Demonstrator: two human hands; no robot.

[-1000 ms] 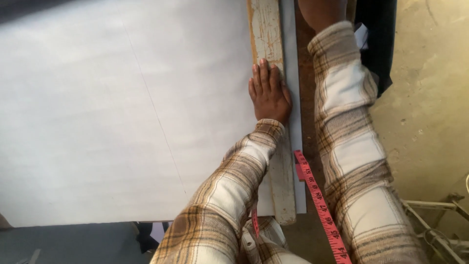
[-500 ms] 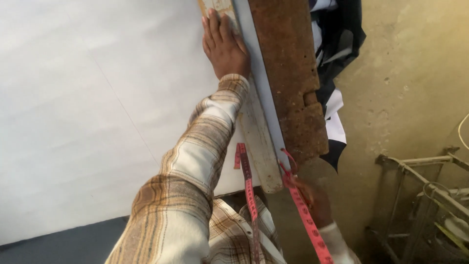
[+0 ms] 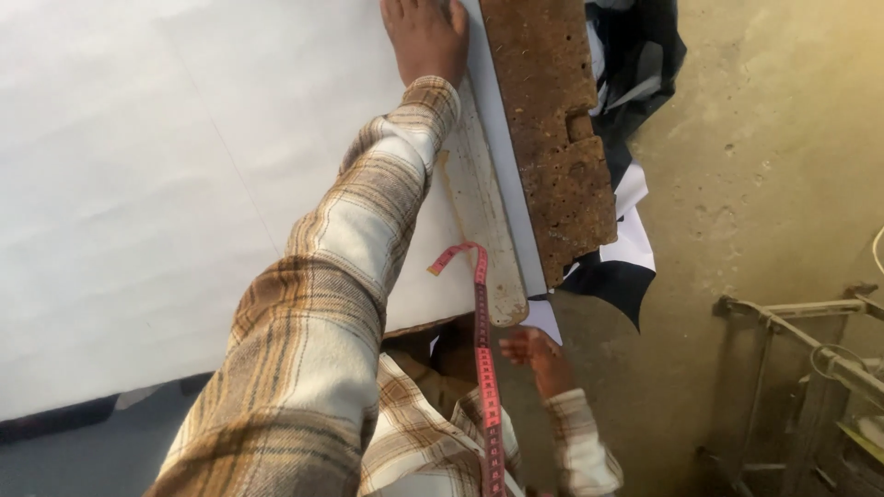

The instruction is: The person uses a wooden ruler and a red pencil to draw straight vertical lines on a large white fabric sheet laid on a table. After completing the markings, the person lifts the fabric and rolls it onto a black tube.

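The left hand lies flat, fingers spread, pinning the ruler on white paper. The right hand hangs loose and empty below.

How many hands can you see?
2. The left hand presses flat on the long pale wooden ruler at the top; the right hand hangs below the big white sheet's edge.
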